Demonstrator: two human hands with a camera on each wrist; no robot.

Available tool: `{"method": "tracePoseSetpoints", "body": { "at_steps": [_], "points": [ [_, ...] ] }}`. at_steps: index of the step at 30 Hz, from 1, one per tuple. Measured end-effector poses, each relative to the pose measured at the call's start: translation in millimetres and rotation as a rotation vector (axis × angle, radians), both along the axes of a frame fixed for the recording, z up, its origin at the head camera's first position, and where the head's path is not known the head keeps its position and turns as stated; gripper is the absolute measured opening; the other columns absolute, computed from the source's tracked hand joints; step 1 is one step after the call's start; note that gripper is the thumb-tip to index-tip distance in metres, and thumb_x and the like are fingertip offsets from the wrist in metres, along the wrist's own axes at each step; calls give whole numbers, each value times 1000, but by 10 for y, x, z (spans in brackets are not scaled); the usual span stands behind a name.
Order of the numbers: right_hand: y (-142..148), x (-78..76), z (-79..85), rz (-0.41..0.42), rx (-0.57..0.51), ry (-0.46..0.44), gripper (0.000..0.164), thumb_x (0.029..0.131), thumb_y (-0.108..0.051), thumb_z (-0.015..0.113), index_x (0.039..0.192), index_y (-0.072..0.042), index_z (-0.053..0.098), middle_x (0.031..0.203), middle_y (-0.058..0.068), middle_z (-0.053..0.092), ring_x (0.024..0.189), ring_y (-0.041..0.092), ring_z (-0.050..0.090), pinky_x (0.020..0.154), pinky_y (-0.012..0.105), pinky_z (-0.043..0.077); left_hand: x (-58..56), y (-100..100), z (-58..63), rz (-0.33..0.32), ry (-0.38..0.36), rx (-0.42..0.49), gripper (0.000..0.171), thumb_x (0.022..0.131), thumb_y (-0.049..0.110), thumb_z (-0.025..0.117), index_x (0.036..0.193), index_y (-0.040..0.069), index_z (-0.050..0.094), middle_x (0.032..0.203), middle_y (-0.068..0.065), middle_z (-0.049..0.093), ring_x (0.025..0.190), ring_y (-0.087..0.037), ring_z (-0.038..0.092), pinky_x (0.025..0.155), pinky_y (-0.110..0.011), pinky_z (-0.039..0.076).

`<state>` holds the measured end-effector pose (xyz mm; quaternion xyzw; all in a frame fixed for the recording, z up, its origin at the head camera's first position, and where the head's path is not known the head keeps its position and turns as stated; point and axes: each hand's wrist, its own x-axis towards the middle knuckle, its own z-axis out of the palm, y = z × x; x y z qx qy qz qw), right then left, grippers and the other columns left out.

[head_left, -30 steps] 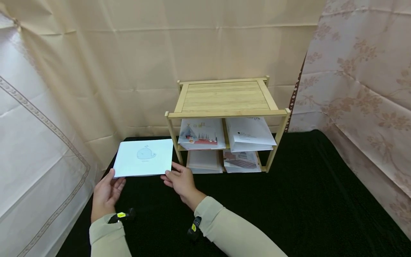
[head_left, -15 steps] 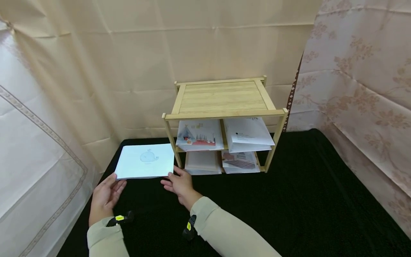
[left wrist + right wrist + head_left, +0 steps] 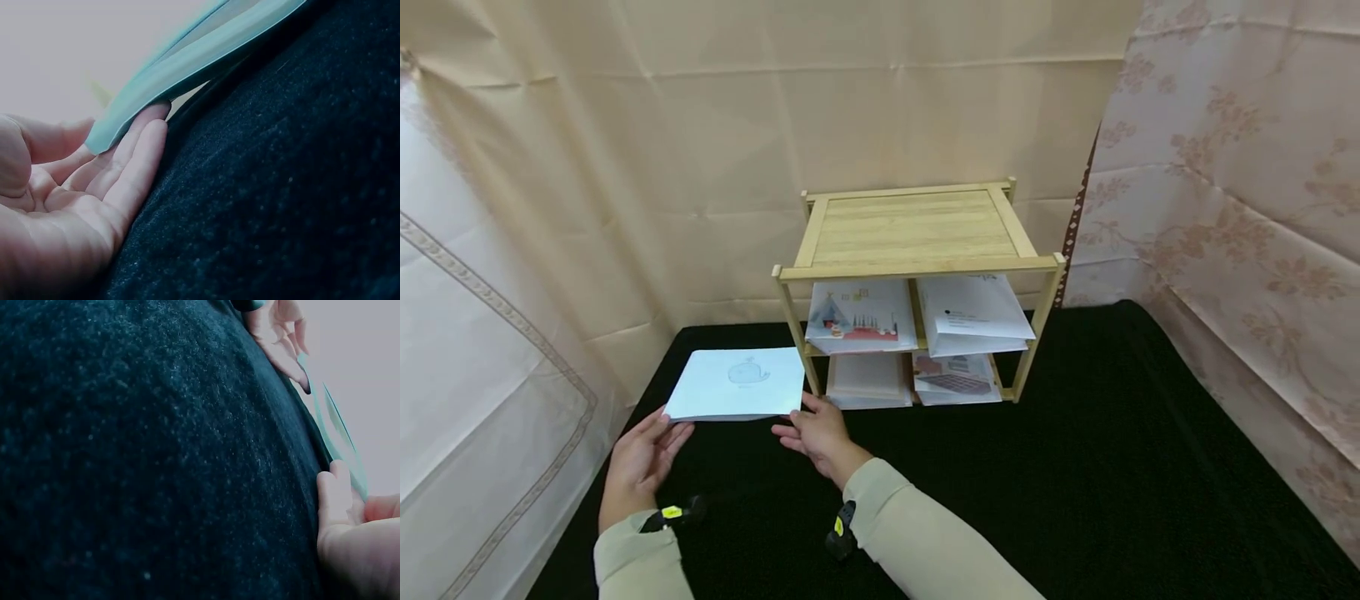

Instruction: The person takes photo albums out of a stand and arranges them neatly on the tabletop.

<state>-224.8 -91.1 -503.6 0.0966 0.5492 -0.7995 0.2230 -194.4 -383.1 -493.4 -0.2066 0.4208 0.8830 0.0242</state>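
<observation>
A white booklet (image 3: 707,392) with a small blue whale drawing lies level between my two hands, low over the black cloth. My left hand (image 3: 643,458) grips its near left corner, thumb on top. In the left wrist view, the fingers of that hand (image 3: 75,200) pass beneath the booklet's edge (image 3: 194,65), close above the cloth. The near right corner is pinched by my right hand (image 3: 822,437), beside the shelf's front left leg. The right wrist view shows this hand (image 3: 359,531) at the near end of the booklet (image 3: 334,434).
A two-tier wooden shelf (image 3: 917,229) stands behind and to the right. Its upper tier holds a picture book (image 3: 865,317) and a white book (image 3: 973,312); more books (image 3: 955,379) lie below. Black cloth (image 3: 1112,467) covers the table. Curtains (image 3: 737,167) hang at the back and sides.
Both hands have lowered the booklet towards the cloth, and it now appears flatter in the head view. The head view has shifted slightly. Both grips stay the same.
</observation>
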Motion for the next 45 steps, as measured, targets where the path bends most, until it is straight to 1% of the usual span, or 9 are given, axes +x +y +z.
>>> {"method": "tracePoseSetpoints", "body": {
  "at_steps": [5,13,18,23,28,32,36,40,45],
  "points": [
    [-19,15,-1,1,11,-13,50,104,-10,55,153,-15,48,123,13,72,99,24,77,84,35,63,14,-13,-23,12,-23,-38,25,107,14,56,127,21,68,108,-3,79,104,-18,76,99,-34,57],
    [-33,12,4,-6,21,-32,49,104,-12,56,153,-14,48,119,12,72,98,23,77,83,35,64,-17,16,-17,72,-91,-107,23,103,14,62,125,21,69,101,-1,79,96,-17,78,93,-33,60],
    [-20,-1,-7,11,29,-41,51,104,-14,56,154,-13,46,120,12,72,97,22,77,82,34,64,-47,66,3,97,-167,-197,32,103,19,64,135,22,62,96,2,79,94,-14,78,91,-30,60],
    [-6,-9,-7,20,27,-41,52,104,-15,57,154,-11,45,122,13,71,98,22,77,82,33,63,-88,115,12,108,-219,-287,42,105,20,61,146,19,53,94,6,76,94,-10,76,92,-28,59],
    [-4,-3,-3,15,37,-26,52,102,-12,59,152,-10,47,122,13,71,98,21,77,82,32,63,-127,153,-8,158,-224,-332,43,105,18,60,148,16,53,90,8,75,91,-7,75,90,-25,59],
    [-10,19,-11,13,51,4,49,102,-10,59,150,-8,50,123,14,70,100,21,76,84,32,63,-145,193,-50,210,-217,-429,44,106,16,59,149,10,53,86,11,73,87,-3,74,87,-22,59],
    [-29,39,-23,6,70,32,48,102,-10,59,149,-4,51,124,14,70,102,21,76,86,31,62,-159,226,-67,258,-222,-510,45,105,14,59,149,7,54,97,10,68,86,1,72,84,-19,59],
    [-40,59,-20,-11,104,42,47,101,-11,59,147,-3,52,121,12,72,102,19,75,87,30,62,-162,230,-60,262,-215,-587,46,104,12,62,148,8,56,111,8,64,86,3,69,80,-15,58],
    [-43,85,-26,-18,150,66,47,101,-12,60,147,-4,52,120,10,73,102,17,75,88,30,61,-159,210,-73,273,-190,-612,46,102,11,65,146,7,58,108,11,68,85,2,70,77,-14,58]
  ]
}}
